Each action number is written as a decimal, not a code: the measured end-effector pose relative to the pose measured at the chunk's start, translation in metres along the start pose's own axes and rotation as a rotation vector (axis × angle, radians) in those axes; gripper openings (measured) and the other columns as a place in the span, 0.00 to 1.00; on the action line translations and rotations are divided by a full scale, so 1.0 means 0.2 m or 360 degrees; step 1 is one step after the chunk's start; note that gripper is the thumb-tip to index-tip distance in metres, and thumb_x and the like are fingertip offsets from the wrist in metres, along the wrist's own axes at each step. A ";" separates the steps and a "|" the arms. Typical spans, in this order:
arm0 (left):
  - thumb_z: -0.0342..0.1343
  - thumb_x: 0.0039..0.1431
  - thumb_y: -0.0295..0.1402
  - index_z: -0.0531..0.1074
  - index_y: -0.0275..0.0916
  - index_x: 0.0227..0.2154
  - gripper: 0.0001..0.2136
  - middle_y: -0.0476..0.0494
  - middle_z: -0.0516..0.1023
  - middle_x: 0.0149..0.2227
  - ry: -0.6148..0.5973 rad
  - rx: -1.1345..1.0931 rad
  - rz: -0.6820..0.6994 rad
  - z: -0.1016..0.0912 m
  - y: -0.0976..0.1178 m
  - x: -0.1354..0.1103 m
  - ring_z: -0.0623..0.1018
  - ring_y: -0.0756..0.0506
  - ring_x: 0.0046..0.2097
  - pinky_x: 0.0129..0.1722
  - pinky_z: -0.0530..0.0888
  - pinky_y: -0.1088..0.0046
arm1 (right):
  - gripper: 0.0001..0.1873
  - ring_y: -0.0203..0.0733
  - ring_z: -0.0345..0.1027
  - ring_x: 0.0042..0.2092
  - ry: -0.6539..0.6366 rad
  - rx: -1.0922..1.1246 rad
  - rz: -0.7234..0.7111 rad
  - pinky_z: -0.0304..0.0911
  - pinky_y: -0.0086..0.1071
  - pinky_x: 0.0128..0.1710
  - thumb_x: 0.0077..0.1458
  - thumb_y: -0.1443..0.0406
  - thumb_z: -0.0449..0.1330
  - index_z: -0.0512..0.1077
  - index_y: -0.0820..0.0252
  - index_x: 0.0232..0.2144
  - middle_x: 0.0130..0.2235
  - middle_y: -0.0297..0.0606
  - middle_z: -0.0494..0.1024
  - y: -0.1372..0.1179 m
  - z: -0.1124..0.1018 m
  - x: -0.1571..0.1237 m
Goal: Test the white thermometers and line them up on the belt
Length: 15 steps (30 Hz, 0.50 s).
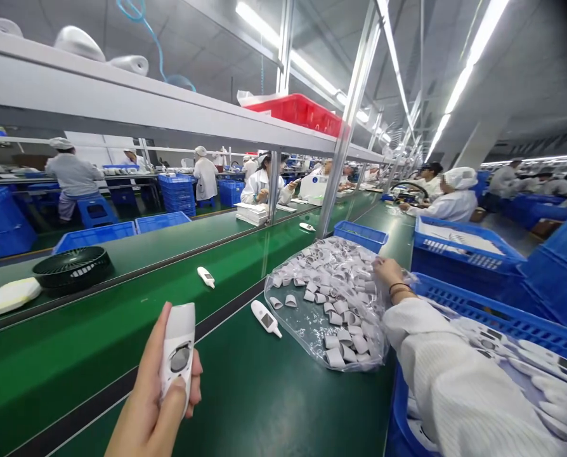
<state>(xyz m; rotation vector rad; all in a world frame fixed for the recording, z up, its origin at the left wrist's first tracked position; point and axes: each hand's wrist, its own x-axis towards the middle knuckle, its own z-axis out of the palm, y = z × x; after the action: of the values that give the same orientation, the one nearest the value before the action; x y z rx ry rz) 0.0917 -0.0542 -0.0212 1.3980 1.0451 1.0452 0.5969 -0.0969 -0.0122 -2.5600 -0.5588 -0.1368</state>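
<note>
My left hand (156,400) is closed around a white thermometer body (177,354), held upright over the green bench with its small screen facing me. My right hand (387,271) reaches into a clear plastic bag (312,324) full of several small white caps (340,304); its fingers are partly hidden among them. Another white thermometer (266,317) lies on the bench just left of the bag. A third thermometer (206,276) rests farther off on the green conveyor belt (97,330).
A blue crate (502,317) of white thermometers sits under my right arm, with more blue crates (459,244) behind. A black round fan (71,266) stands far left. Co-workers in white coats sit along the line and across the belt. A shelf with a red bin (297,111) runs overhead.
</note>
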 end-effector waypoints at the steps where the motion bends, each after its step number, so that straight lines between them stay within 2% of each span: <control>1: 0.48 0.68 0.49 0.49 0.58 0.71 0.31 0.48 0.76 0.35 -0.0019 0.0014 -0.0003 -0.01 0.00 0.00 0.72 0.47 0.29 0.31 0.72 0.71 | 0.19 0.46 0.73 0.52 0.0033 0.0057 -0.0015 0.72 0.45 0.50 0.66 0.58 0.61 0.71 0.60 0.55 0.55 0.44 0.74 -0.02 0.00 0.03; 4: 0.46 0.69 0.48 0.47 0.58 0.72 0.30 0.48 0.76 0.36 -0.0096 0.0069 0.0011 -0.02 -0.01 0.01 0.73 0.47 0.30 0.33 0.73 0.70 | 0.18 0.46 0.72 0.52 0.0151 0.0248 -0.0161 0.72 0.45 0.51 0.66 0.58 0.60 0.71 0.60 0.55 0.55 0.44 0.74 -0.11 -0.03 0.13; 9: 0.44 0.70 0.43 0.47 0.62 0.71 0.28 0.51 0.74 0.36 -0.0095 0.0084 -0.0020 0.01 0.04 -0.02 0.71 0.48 0.31 0.35 0.71 0.70 | 0.17 0.46 0.73 0.51 0.0249 0.0568 -0.0459 0.72 0.45 0.51 0.68 0.58 0.59 0.72 0.60 0.53 0.55 0.44 0.75 -0.28 -0.17 0.27; 12: 0.45 0.69 0.40 0.47 0.60 0.71 0.29 0.50 0.73 0.36 -0.0120 0.0035 -0.0020 0.03 0.07 -0.03 0.70 0.48 0.31 0.34 0.71 0.70 | 0.16 0.44 0.73 0.51 0.0242 0.0684 -0.0541 0.71 0.41 0.52 0.71 0.58 0.53 0.74 0.59 0.51 0.54 0.43 0.75 -0.30 -0.24 0.32; 15: 0.44 0.69 0.39 0.47 0.59 0.72 0.29 0.49 0.72 0.36 -0.0164 0.0003 -0.0023 0.04 0.08 -0.03 0.69 0.48 0.30 0.33 0.69 0.70 | 0.15 0.44 0.73 0.50 0.0323 0.0753 -0.0669 0.72 0.42 0.51 0.70 0.58 0.54 0.73 0.59 0.52 0.54 0.43 0.75 -0.25 -0.25 0.29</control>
<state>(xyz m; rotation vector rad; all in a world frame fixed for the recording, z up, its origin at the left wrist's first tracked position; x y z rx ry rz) 0.0979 -0.0635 -0.0059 1.4289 0.9800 0.9520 0.6295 -0.0617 0.0661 -1.9215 -0.9195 -0.3591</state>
